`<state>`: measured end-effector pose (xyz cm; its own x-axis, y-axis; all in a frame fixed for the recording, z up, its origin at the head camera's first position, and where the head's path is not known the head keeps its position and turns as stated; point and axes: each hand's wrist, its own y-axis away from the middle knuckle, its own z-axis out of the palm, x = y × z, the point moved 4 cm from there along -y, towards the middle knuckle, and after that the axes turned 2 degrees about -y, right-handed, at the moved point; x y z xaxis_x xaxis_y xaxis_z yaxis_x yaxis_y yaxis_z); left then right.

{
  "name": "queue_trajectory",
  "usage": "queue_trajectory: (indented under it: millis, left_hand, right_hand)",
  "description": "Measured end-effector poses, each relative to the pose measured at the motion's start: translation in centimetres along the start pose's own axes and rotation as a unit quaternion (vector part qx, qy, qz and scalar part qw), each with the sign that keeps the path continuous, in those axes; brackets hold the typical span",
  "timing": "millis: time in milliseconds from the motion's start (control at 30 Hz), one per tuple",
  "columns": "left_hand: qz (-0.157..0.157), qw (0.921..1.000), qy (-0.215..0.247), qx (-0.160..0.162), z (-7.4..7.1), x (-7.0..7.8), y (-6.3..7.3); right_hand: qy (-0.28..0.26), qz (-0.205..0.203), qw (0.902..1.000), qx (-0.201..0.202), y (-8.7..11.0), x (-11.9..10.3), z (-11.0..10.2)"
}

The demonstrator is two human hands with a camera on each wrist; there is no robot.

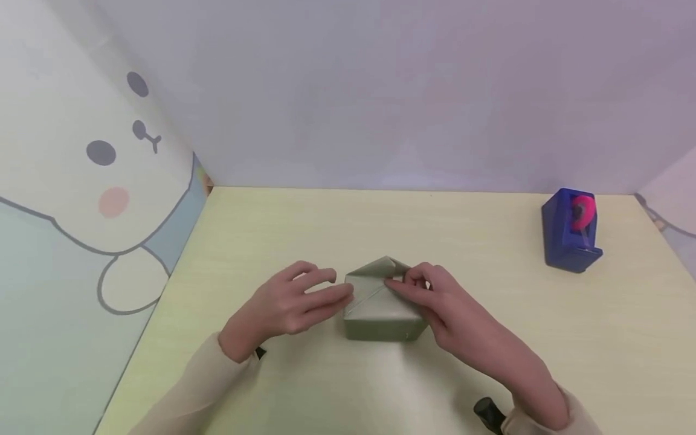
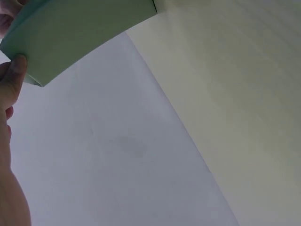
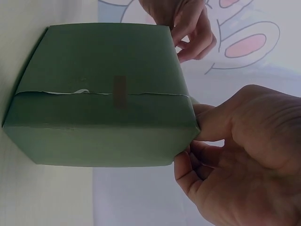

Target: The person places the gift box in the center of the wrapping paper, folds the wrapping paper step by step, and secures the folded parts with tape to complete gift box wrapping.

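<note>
A box wrapped in green paper [image 1: 386,329] stands on the table, its upper end carrying folded paper with a raised pointed flap [image 1: 375,267]. My left hand [image 1: 290,302] is at the left upper edge; in the left wrist view its thumb [image 2: 18,66] presses on a corner of the green paper [image 2: 80,37]. On the right, my right hand [image 1: 448,305] pinches the paper at the top edge. A brownish strip of tape [image 3: 120,92] crosses a seam on one side of the box [image 3: 103,146] in the right wrist view.
A blue tape dispenser [image 1: 560,235] with a pink roll core stands at the right rear of the pale table [image 1: 304,223]. Behind is a plain wall [image 1: 380,96]; a cartoon-printed panel [image 1: 49,145] borders the left side.
</note>
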<state>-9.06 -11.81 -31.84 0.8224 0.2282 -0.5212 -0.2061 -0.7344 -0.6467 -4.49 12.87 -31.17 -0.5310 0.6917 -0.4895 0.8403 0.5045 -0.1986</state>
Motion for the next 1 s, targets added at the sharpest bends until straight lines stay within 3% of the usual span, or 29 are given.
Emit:
queue_trajectory:
  millis: [267,500,733,833,900,933,967,1000]
  left_hand:
    - [0.001,0.9998,-0.008,0.017,1.4,-0.9,0.4]
    - [0.016,0.9981,-0.044,0.041,1.9,-1.1,0.2]
    - [0.01,0.9972,-0.057,0.047,2.3,-1.6,0.5]
    - [-0.041,0.997,-0.031,0.057,2.0,-2.0,1.1]
    - [-0.111,0.9923,0.02,0.052,2.0,-2.5,1.6]
    - [-0.154,0.9852,0.061,0.043,2.1,-2.8,1.8]
    - [-0.201,0.9731,0.109,0.03,2.3,-2.9,1.9]
    - [-0.247,0.9555,0.161,0.012,2.5,-3.0,2.1]
  right_hand:
    - [-0.001,-0.014,0.9998,0.01,0.0,0.0,-0.2]
    - [0.001,-0.007,1.0,0.004,0.0,0.1,-0.1]
    - [-0.001,0.002,1.0,0.002,0.1,0.2,-0.1]
    - [-0.005,-0.004,1.0,0.006,0.1,0.1,-0.1]
    - [-0.004,-0.011,0.9999,0.011,0.1,0.0,-0.1]
    - [-0.005,-0.014,0.9998,0.012,0.1,-0.1,-0.2]
    - [-0.005,-0.018,0.9997,0.014,0.1,-0.1,-0.2]
    - [-0.003,-0.019,0.9997,0.014,0.1,-0.2,-0.2]
